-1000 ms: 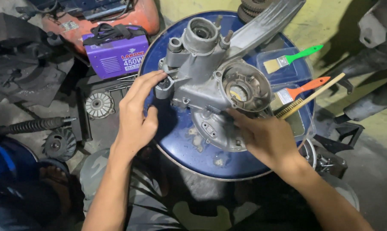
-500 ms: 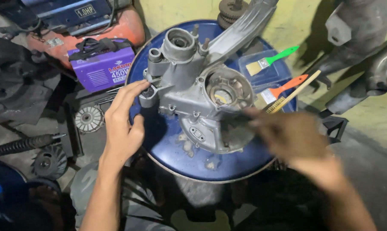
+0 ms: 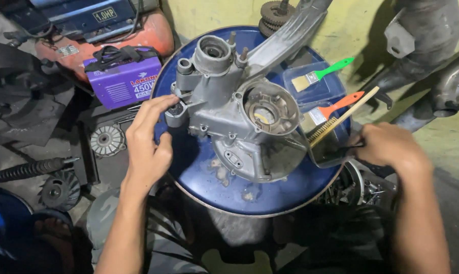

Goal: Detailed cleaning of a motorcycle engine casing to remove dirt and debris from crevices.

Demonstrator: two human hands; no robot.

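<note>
The grey engine casing (image 3: 239, 111) lies on the blue drum lid (image 3: 270, 195); its long arm runs out of view at the top. The right hand (image 3: 389, 147) has left the casing and now grips a dark handle at the clear tray (image 3: 336, 152), its tip hard to make out. The left hand (image 3: 148, 137), fingers loosely spread, touches the casing's left edge.

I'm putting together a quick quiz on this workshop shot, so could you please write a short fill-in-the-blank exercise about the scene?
1. The grey metal engine casing rests on a round ____ drum top.
2. The left hand touches the casing's ____ edge in the picture.
3. The green-handled paintbrush lies in a clear plastic ____.
4. The right hand reaches the tray beside the ____-handled paintbrush.

Missing words: blue; left; tray; orange
</note>
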